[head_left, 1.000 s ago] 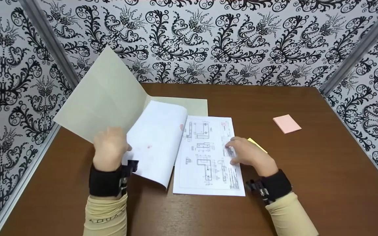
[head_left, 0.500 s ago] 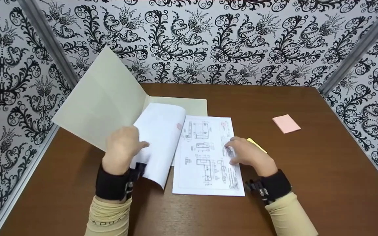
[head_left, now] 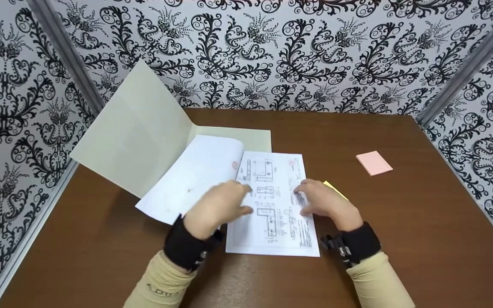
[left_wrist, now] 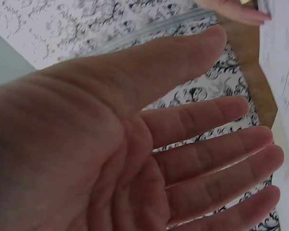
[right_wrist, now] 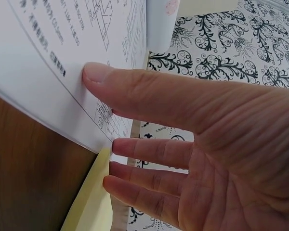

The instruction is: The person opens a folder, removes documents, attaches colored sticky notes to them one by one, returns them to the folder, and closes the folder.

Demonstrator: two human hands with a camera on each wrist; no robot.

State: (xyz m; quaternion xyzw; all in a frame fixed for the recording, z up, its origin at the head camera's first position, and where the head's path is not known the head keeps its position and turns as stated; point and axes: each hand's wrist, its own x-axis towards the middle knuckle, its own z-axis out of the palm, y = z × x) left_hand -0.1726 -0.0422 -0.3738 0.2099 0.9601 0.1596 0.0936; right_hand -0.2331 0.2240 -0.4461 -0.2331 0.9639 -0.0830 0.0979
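I see the left hand [head_left: 221, 203] with straight, spread fingers gripping nothing, over the left side of a flat, thin white drawing [head_left: 268, 201]. The right hand [head_left: 325, 201] touches its right edge, fingers loosely extended. Leftward, a smooth page [head_left: 206, 160] curls beside the stiff, pale folder [head_left: 133, 132] on the glossy brown bench [head_left: 400, 214].

Tan slvs [head_left: 381, 280], dark lettering [head_left: 163, 292] on L one; wide blk wristbands [head_left: 363, 240] w/ sm. blk mounts [head_left: 342, 250], metallic bits.
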